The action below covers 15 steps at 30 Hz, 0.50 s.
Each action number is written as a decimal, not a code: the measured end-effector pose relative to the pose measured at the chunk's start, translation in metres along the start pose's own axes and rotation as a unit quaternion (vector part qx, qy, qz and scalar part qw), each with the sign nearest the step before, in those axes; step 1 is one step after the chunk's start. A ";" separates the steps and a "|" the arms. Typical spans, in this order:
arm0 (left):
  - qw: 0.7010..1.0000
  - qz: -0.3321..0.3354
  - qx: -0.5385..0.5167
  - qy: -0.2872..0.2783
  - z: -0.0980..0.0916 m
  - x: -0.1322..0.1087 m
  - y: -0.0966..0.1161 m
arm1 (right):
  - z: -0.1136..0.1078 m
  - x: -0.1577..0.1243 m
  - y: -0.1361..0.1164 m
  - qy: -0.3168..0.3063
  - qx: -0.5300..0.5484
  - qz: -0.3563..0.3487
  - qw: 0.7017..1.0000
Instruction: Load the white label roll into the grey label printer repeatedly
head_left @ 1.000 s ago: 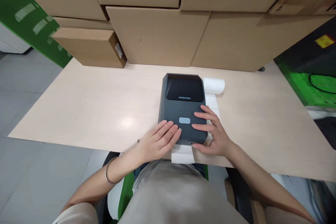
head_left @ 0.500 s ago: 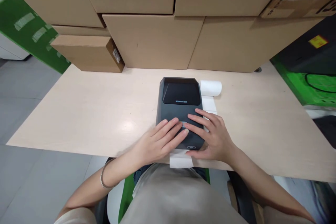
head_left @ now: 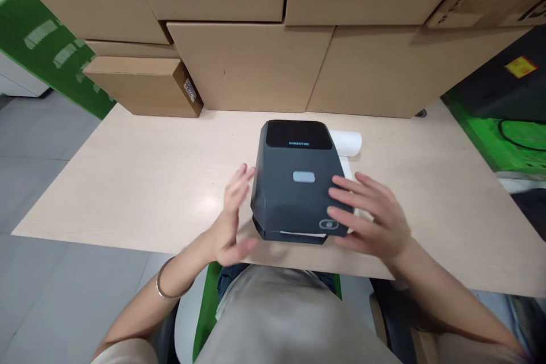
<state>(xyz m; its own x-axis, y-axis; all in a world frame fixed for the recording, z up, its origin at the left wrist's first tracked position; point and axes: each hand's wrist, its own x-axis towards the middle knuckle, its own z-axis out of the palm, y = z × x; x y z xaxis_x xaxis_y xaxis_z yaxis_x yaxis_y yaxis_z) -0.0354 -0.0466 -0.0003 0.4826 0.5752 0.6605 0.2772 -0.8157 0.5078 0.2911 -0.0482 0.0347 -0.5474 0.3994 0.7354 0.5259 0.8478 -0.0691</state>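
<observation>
A dark grey label printer (head_left: 298,193) stands on the pale wooden table (head_left: 128,182) right in front of me. Its top cover looks lifted from the base at the front, with a thin white strip showing in the gap. My left hand (head_left: 228,227) is open and blurred, fingers up, just off the printer's left side. My right hand (head_left: 375,216) has its fingers stretched out against the printer's right front corner. A white paper roll (head_left: 347,142) lies behind the printer on the right, its loose strip running under my right hand.
Large cardboard boxes (head_left: 247,62) are stacked along the back of the table, with a smaller box (head_left: 140,85) at the left. A green and black surface (head_left: 512,142) lies at the right. A metal bangle (head_left: 164,290) is on my left wrist.
Both hands have come off the printer's top and moved out to its sides. The cover has risen at the front, and the paper tongue hanging over the table edge is gone from view.
</observation>
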 end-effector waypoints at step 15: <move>0.932 -0.326 -0.147 -0.049 0.049 0.042 -0.086 | 0.018 0.149 0.164 0.106 0.102 0.265 0.953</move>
<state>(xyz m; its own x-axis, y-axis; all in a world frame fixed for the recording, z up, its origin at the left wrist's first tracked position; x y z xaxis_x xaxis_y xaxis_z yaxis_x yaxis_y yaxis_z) 0.0015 0.0450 -0.0430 0.3694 0.9226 0.1115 0.3048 -0.2336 0.9233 0.2847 0.1566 0.1209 -0.0854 0.7294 0.6787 0.5424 0.6055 -0.5824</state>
